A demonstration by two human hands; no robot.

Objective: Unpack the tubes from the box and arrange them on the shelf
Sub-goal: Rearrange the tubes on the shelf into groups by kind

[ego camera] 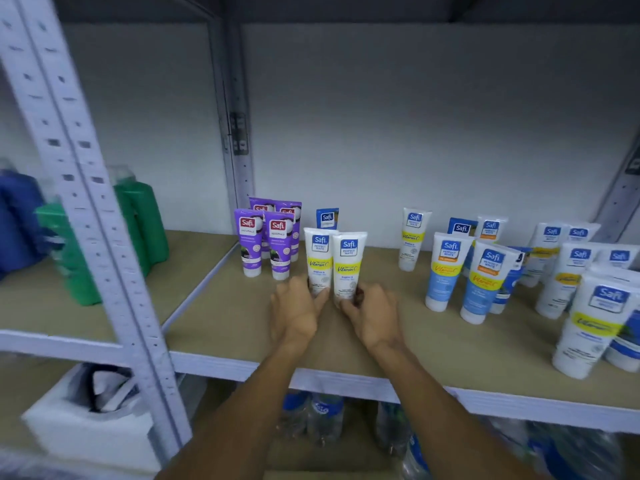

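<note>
Two white tubes with yellow bands stand side by side, caps down, on the tan shelf board (221, 317). My left hand (294, 310) grips the base of the left white tube (318, 261). My right hand (372, 315) grips the base of the right white tube (348, 265). Several purple tubes (266, 237) stand in a cluster just left of them. A blue-topped tube (327, 218) stands behind the pair. The box is not in view.
More white and blue tubes (481, 278) crowd the shelf's right side, one lone white tube (412, 237) at mid-back. A grey slotted upright (90, 209) crosses the left foreground. Green and blue bottles (138, 223) fill the neighbouring bay. Water bottles (322, 420) sit on the shelf below.
</note>
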